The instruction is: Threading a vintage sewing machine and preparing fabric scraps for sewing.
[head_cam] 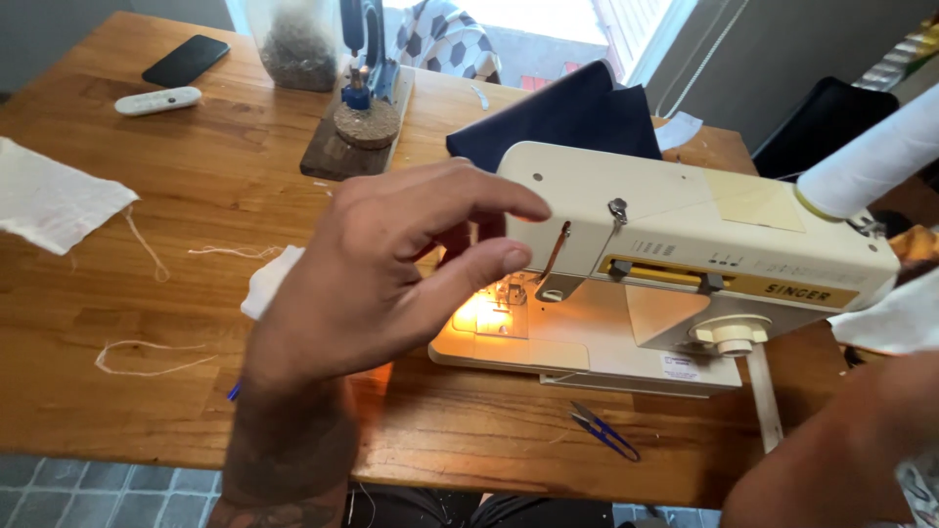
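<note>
My left hand hovers in front of a cream sewing machine, fingers spread and holding nothing, thumb close to the thread take-up lever. The machine's lamp lights the needle plate below the hand. A large white thread spool sits on the machine's right end. Only my right forearm shows at the lower right; the hand itself is out of the picture. Small blue thread snips lie on the wooden table in front of the machine.
Dark blue fabric lies behind the machine. White cloth pieces and loose threads are on the left. A black phone, white remote, a press tool on a wooden block and a bag stand at the back.
</note>
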